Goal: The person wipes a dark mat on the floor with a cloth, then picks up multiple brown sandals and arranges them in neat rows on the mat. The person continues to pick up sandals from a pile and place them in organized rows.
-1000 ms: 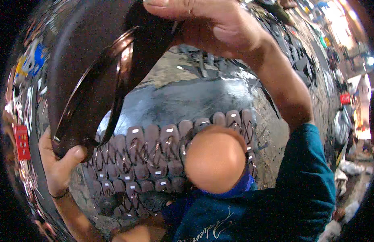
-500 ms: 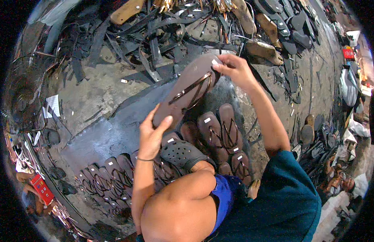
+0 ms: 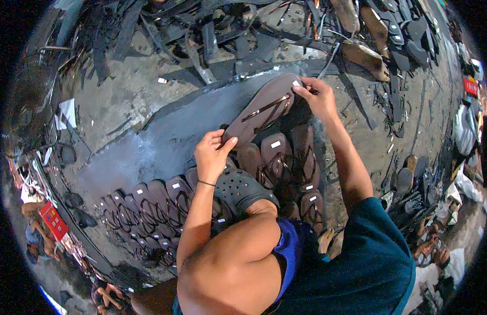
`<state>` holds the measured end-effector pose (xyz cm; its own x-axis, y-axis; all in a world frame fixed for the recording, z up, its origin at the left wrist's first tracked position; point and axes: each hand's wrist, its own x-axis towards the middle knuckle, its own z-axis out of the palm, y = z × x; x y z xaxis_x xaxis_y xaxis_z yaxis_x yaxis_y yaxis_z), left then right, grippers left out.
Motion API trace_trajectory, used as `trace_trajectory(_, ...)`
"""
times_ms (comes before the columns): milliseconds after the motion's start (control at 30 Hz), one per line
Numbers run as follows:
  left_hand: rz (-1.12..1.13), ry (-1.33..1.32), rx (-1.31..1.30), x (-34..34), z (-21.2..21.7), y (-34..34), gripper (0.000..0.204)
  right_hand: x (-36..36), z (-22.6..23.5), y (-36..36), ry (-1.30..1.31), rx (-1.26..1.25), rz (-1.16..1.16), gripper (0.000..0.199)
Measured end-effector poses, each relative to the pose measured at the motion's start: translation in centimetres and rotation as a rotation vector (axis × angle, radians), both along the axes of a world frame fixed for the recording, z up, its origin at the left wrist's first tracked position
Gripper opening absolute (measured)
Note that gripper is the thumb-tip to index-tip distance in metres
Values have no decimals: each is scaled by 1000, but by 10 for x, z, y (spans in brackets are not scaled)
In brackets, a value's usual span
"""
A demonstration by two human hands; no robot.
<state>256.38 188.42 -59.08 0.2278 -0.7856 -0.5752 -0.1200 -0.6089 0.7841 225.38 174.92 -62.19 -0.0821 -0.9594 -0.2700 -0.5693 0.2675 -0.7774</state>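
Between both hands I hold a brown flat sandal [image 3: 264,113] with shiny bronze straps, tilted over the dark sheet [image 3: 170,136] on the floor. My left hand [image 3: 213,155] grips its lower left end, with the thumb on top. At the upper right end my right hand [image 3: 318,98] pinches the edge beside a small white sticker. Just below, similar sandals [image 3: 276,155] lie close together near my foot in a black clog [image 3: 239,186]. More strapped sandals [image 3: 154,202] form rows to the left, many with white stickers.
Black scraps and strips [image 3: 201,31] litter the floor ahead. Brown shoe lasts [image 3: 365,59] and dark soles [image 3: 419,44] lie at the far right. A fan [image 3: 36,100] and a red box [image 3: 53,220] are on the left. Other people [image 3: 41,239] sit near the edges.
The held sandal and both hands have shifted slightly right in the picture, with the left hand a little higher. The view has also moved. Both hands keep their hold.
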Motion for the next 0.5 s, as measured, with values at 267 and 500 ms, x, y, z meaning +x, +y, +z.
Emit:
trace_trajectory(267,-43,-192,-48,-2,11,-7,42,6,7,-3,43,-28,81,42)
trace_trajectory(500,-195,-521,-58,-13,-2,-13,39,1,14,-12,354,-105,172,56)
